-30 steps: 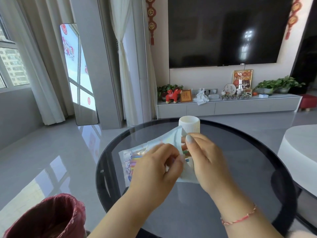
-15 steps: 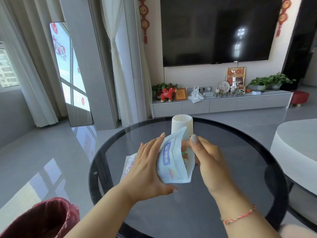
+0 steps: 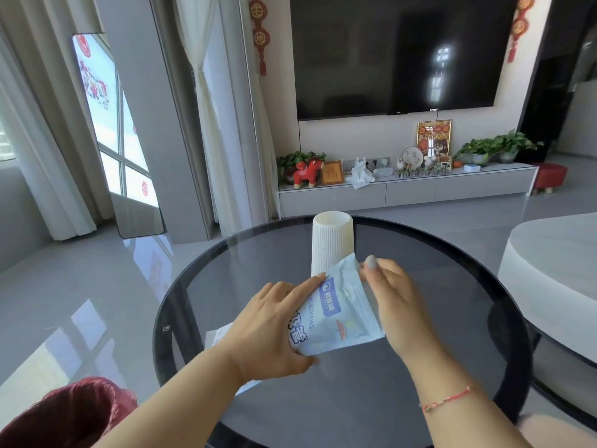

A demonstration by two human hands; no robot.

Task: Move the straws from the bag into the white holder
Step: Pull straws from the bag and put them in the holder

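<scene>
Straws not visible, presumably inside bag (image 3: 336, 315). Bag now lifted upright off worktop (image 3: 420, 399), mouth tilted toward white holder (image 3: 332, 244) just behind. Left hand (image 3: 271, 328) grips bag side; right hand (image 3: 391, 295) pinches top edge. Opening step nearing; nothing transferred yet.

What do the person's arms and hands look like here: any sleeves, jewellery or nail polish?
Both forearms are bare, with no sleeves in view. The right hand has a thin red braided string bracelet at the wrist and a pale polished thumbnail. The left hand shows no ring, watch or bracelet.
</scene>
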